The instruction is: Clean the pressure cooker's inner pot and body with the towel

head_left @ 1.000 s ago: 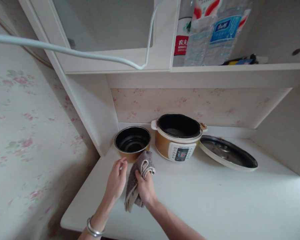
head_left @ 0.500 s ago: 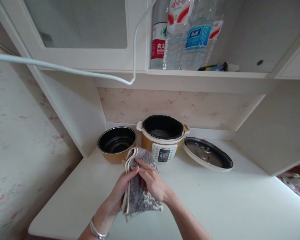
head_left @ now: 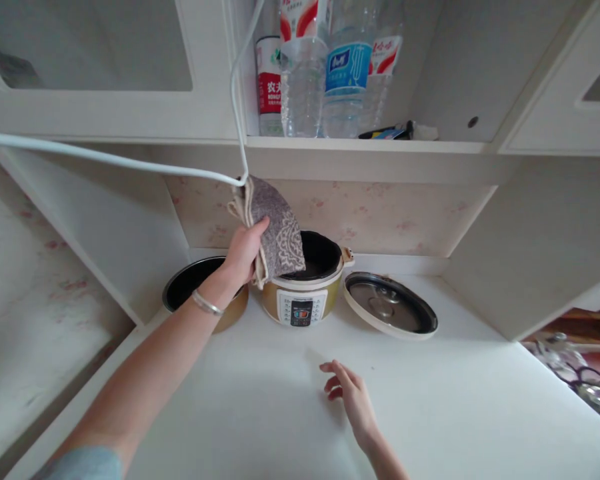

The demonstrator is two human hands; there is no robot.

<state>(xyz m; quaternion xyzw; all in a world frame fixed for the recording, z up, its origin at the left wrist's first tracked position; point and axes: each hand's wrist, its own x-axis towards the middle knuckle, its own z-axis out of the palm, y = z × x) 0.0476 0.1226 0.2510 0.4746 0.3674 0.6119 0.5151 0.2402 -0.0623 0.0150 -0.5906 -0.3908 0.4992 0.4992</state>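
Left hand closed round the folded cloth near the cooker; right hand loosely curled, empty, over the tabletop. We'd gather those loose folds.

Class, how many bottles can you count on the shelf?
4, left to right on the shelf: far-left bottle, second bottle, blue-labelled bottle, rightmost bottle. Others may be hidden behind.

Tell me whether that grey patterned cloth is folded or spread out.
Folded. The cloth, held in the left hand, shows pale edges stacked in layers along one side. How many layers, I cannot tell.
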